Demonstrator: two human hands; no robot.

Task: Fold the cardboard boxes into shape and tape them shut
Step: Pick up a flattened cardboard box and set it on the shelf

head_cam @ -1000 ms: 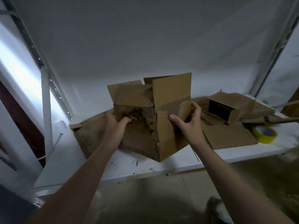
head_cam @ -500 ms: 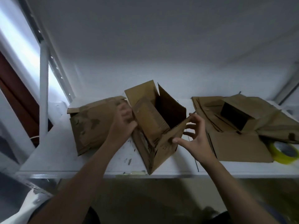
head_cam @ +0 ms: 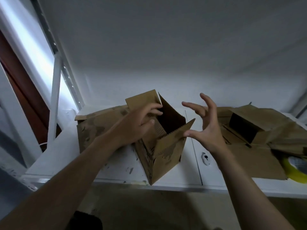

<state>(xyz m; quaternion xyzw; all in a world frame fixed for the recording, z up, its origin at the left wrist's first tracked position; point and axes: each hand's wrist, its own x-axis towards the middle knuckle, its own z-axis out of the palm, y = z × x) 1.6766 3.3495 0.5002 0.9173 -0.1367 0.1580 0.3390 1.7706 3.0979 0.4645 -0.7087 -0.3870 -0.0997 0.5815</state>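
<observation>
Head view: nearest us is the white table (head_cam: pixel 116 166) edge. The open box (head_cam: pixel 166 151) stands upright on it, one corner toward us, top flaps up. Left hand (head_cam: pixel 134 125) grips the box's left wall at the top, fingers curled over toward the opening. Right hand (head_cam: pixel 204 128) holds nothing: its fingers are spread wide and half bent, thumb tip just touching the near-right flap edge.

We judge the step as squaring the box and folding the flaps in. To do it well, brace with the left hand and press opposite flaps down in pairs so the seam meets flush for taping. The yellow tape roll (head_cam: pixel 294 168) lies at right. Farther back are flattened cardboard (head_cam: pixel 93 130) at left and a cardboard pile (head_cam: pixel 245 128) at right.
</observation>
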